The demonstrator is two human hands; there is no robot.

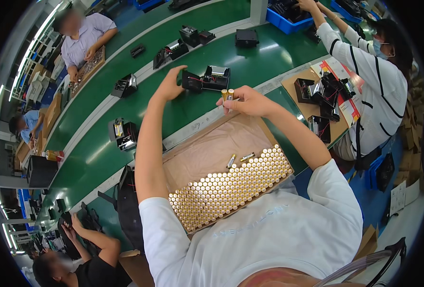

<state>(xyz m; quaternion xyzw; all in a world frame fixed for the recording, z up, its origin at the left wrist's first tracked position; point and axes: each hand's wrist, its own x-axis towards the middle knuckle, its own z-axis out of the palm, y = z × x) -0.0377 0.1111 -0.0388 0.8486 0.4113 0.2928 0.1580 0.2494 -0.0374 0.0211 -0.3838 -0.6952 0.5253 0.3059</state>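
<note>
My right hand [250, 102] pinches a pair of gold-topped cylindrical batteries [227, 94], held upright above the far edge of a cardboard box. My left hand [169, 86] has thumb and fingers spread beside the opened lid [191, 81] of a black battery case [216, 79]; whether it touches the lid I cannot tell. Silver cells or a metallic part show inside that case, which lies on the green conveyor belt. Against my body, the cardboard box [188, 152] holds tight rows of standing batteries [231, 184]. Two loose batteries lie by those rows, one [231, 161] left of the other [247, 157].
Other opened black cases [124, 135] [125, 86] [171, 52] sit along the green belt [90, 129]. A cardboard sheet at right carries several wired black cases [326, 93]. A blue bin [288, 20] stands at the far right. Co-workers [372, 81] [85, 38] are around the line.
</note>
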